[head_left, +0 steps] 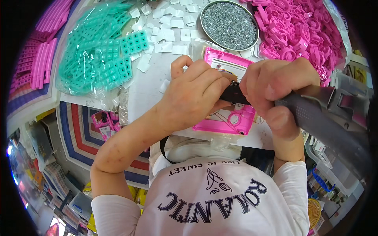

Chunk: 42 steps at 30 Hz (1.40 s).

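Note:
A dark grey electric screwdriver [311, 112] lies in the grip of my right hand [277, 84], its black nose pointing left. My left hand [193, 92] is closed, with thumb and fingers brought together at that nose. Whatever sits between those fingertips is hidden. Beneath both hands rests a pink plastic casing [236, 125], shaped like a rectangular frame, on the white table [145, 88]. Thin wires and a round ring show inside it. My hands cover its middle.
A round dish [258, 33] of small silvery screws [228, 25] stands beyond the casing. Pink round plastic parts [295, 27] heap at the far right. To the left are white paper squares [169, 34], a clear bag of teal button pads [94, 59] and stacked pink pieces [43, 63].

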Available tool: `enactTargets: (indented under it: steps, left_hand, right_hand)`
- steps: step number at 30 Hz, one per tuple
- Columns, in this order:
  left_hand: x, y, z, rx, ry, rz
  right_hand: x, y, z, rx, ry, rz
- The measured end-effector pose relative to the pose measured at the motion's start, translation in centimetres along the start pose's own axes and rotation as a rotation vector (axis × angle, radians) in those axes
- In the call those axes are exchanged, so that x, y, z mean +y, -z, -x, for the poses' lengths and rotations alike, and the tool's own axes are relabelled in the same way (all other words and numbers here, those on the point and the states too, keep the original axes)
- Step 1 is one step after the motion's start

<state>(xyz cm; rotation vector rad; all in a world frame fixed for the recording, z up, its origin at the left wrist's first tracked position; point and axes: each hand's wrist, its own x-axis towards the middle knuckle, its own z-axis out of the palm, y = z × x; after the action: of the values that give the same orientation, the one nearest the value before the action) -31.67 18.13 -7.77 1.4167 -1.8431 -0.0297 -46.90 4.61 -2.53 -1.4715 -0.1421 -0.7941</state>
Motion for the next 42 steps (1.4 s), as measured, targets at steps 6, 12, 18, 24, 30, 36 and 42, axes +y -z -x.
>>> enactTargets:
  steps: [6,12,18,24,30,36,42]
  left_hand:
    - [-0.2,0.5,0.1,-0.052,0.003,-0.018]
    - [-0.2,0.5,0.1,-0.06,0.293,0.274]
    - [0.1,-1.3,1.8,0.119,0.346,0.238]
    - [1.4,-0.2,0.7,-0.082,0.248,-0.063]
    - [1.7,-0.4,0.7,-0.107,0.215,-0.132]
    - [2.3,-0.4,0.6,-0.113,0.256,-0.147]
    - [2.9,0.2,-0.4,-0.128,0.289,-0.219]
  right_hand:
    - [-2.1,-0.1,0.8,0.048,-0.234,0.388]
    - [-2.7,3.0,4.1,-0.39,-0.11,1.161]
    - [-2.2,3.1,1.8,-0.151,-0.538,0.974]
    - [-1.8,3.0,-0.7,-0.007,-0.645,1.349]
    - [-2.4,3.4,1.4,-0.235,-0.276,1.224]
    - [0.0,2.8,3.9,-0.187,0.014,1.32]
    - [-1.3,2.2,1.6,-0.385,-0.228,1.488]
